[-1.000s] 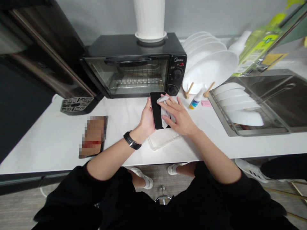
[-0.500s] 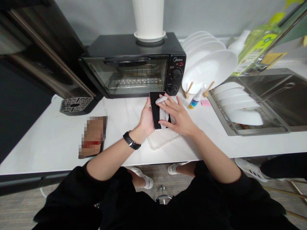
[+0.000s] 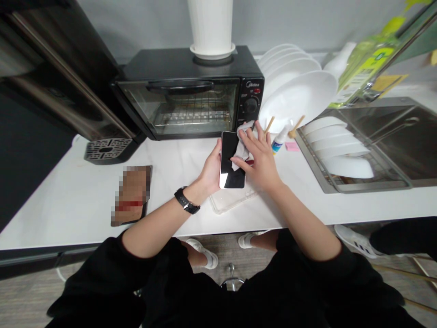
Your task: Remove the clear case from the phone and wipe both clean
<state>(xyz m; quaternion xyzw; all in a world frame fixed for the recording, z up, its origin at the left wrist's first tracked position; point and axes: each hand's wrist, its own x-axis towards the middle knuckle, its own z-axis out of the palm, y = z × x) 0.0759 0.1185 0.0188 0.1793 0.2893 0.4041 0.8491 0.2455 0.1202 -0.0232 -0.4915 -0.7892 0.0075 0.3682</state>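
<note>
My left hand is closed round the left edge of a smartphone, its black screen facing up. A crumpled white wipe is under the fingers of my right hand, which presses it at the phone's right edge. Beneath the phone, a clear phone case lies on the counter, partly covered by the phone and my hands. Just right of my right hand stands a small spray bottle with a blue and yellow label.
Behind my hands is a black toaster oven with a white pot on top. White plates stand in a wooden rack. On the right is a sink with dishes. A flat, blurred-out object lies left on the counter.
My right hand and the wipe have moved right and slightly up, from the middle of the screen to its right edge. The phone has shifted a little to the right.
</note>
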